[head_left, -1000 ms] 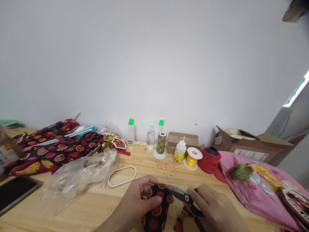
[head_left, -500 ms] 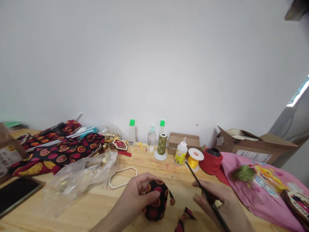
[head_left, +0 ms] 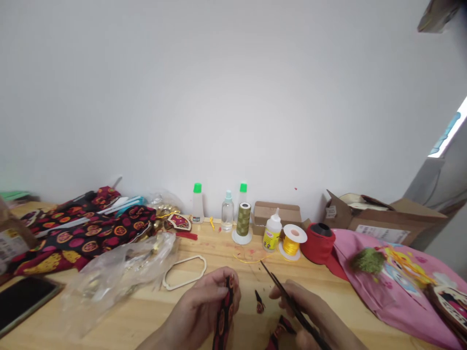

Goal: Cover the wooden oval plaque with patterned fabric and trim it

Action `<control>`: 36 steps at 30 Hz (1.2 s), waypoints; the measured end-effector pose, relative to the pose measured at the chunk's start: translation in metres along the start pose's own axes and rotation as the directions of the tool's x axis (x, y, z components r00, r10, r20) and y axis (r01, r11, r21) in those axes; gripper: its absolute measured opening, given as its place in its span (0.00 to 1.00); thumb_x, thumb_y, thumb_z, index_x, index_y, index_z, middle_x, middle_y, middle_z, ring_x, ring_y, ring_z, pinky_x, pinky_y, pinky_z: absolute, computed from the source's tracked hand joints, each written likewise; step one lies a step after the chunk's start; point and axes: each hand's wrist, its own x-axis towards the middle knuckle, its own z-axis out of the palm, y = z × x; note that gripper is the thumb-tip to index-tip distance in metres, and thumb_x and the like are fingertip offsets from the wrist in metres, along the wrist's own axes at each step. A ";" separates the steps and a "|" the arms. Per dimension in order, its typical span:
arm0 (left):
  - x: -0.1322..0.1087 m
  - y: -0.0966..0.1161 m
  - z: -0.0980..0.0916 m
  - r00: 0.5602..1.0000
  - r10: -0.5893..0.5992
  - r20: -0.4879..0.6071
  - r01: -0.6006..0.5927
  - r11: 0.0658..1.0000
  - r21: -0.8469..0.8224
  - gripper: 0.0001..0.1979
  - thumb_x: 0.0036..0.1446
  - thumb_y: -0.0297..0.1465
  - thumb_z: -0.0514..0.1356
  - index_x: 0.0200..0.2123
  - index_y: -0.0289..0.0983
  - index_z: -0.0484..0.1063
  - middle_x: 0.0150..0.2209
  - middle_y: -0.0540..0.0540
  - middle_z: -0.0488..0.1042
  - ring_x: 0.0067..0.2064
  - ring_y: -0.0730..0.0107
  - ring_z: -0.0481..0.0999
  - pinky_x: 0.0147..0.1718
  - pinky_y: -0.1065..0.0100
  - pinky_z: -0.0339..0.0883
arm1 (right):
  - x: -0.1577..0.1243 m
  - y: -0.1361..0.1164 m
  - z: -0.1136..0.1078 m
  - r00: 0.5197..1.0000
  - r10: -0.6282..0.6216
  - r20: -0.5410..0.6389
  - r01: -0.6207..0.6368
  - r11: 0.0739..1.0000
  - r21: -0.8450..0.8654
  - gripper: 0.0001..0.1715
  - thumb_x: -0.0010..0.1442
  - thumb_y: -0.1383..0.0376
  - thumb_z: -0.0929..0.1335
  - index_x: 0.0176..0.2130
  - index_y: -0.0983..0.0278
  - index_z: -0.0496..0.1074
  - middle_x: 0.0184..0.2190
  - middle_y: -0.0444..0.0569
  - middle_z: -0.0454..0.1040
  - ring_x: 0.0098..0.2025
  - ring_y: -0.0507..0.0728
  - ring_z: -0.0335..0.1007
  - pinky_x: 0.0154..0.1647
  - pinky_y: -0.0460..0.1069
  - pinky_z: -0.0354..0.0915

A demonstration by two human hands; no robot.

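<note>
My left hand [head_left: 202, 306] pinches a small black fabric piece [head_left: 223, 316] with orange and pink circles, held edge-on above the wooden table [head_left: 146, 311]. My right hand [head_left: 310, 316] grips black scissors [head_left: 288, 304], blades together and pointing up and left toward the fabric piece. Two small fabric scraps [head_left: 260, 302] lie on the table between my hands, one partly under the scissors.
A white oval frame [head_left: 184, 272] and a clear plastic bag [head_left: 116, 272] lie left of my hands. Patterned fabric [head_left: 83, 228] is piled at far left beside a dark tablet [head_left: 22, 299]. Bottles, thread spools [head_left: 243, 221], glue, red spool [head_left: 318, 242], cardboard boxes and pink cloth [head_left: 394, 282] line the back and right.
My left hand turned the fabric piece from flat to edge-on. The scissors came off the fabric, swung up, then lowered nearer to it. A cut scrap now lies on the table.
</note>
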 end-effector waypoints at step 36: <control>0.003 -0.001 0.001 0.917 0.361 -0.169 -0.087 0.597 0.798 0.05 0.46 0.33 0.60 0.26 0.38 0.73 0.27 0.50 0.73 0.30 0.70 0.71 0.29 0.74 0.63 | -0.006 -0.005 0.004 0.992 -0.115 0.045 0.102 0.550 -0.829 0.06 0.52 0.65 0.65 0.33 0.61 0.68 0.23 0.45 0.71 0.22 0.53 0.66 0.20 0.46 0.51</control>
